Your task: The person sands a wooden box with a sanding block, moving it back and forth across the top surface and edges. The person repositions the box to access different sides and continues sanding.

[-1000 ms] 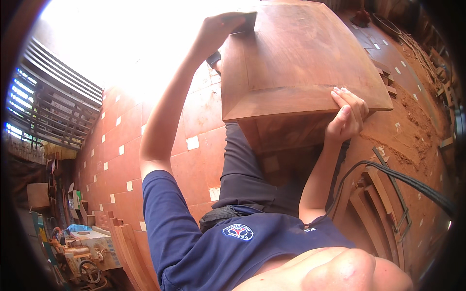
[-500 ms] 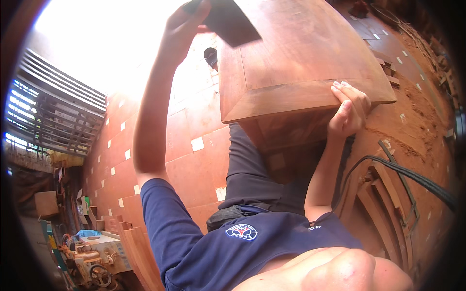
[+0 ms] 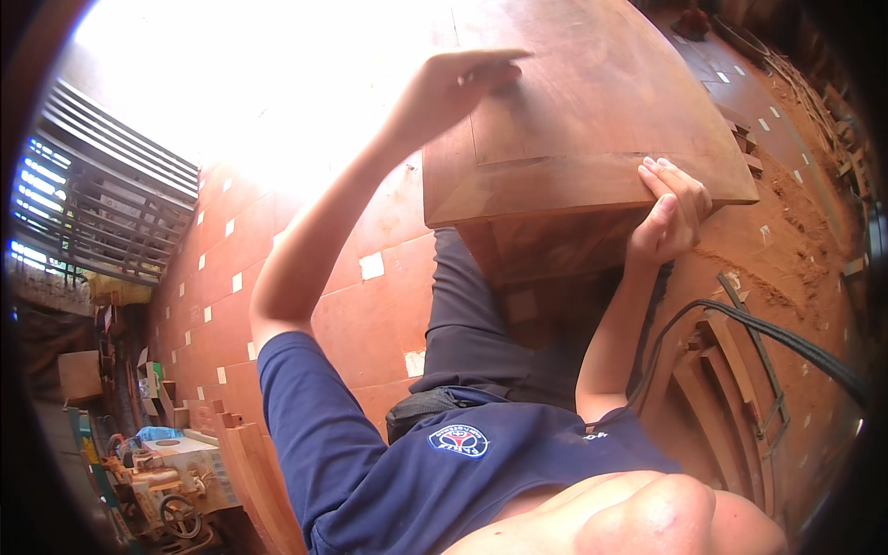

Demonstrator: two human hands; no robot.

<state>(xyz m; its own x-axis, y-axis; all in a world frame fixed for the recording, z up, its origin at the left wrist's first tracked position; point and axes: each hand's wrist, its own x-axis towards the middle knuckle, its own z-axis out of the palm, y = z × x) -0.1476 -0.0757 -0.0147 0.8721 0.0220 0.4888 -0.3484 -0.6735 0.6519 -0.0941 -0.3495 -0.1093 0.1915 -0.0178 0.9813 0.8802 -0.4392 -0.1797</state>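
Observation:
A reddish-brown wooden tabletop (image 3: 583, 102) with a mitred border tilts in front of me, its tapering wooden base (image 3: 546, 245) below in shadow. My left hand (image 3: 458, 88) is over the top's left part, fingers closed and slightly blurred. It pinches a dark flat sheet (image 3: 518, 54), now seen almost edge-on, so most of its face is hidden. Whether the sheet touches the wood I cannot tell. My right hand (image 3: 668, 211) grips the near edge toward the right corner, fingertips on top and thumb against the front.
Curved wooden pieces (image 3: 717, 407) lie at the lower right beside a black cable (image 3: 786, 335). Sawdust covers the floor (image 3: 786, 213) on the right. A machine with a handwheel (image 3: 180, 516) and upright boards (image 3: 254, 476) stand at the lower left. Left is a slatted opening (image 3: 102, 194).
My left hand has swung right and down from the top's far left, over its surface. The dark sheet has turned from face-on to nearly edge-on. My right hand keeps its hold.

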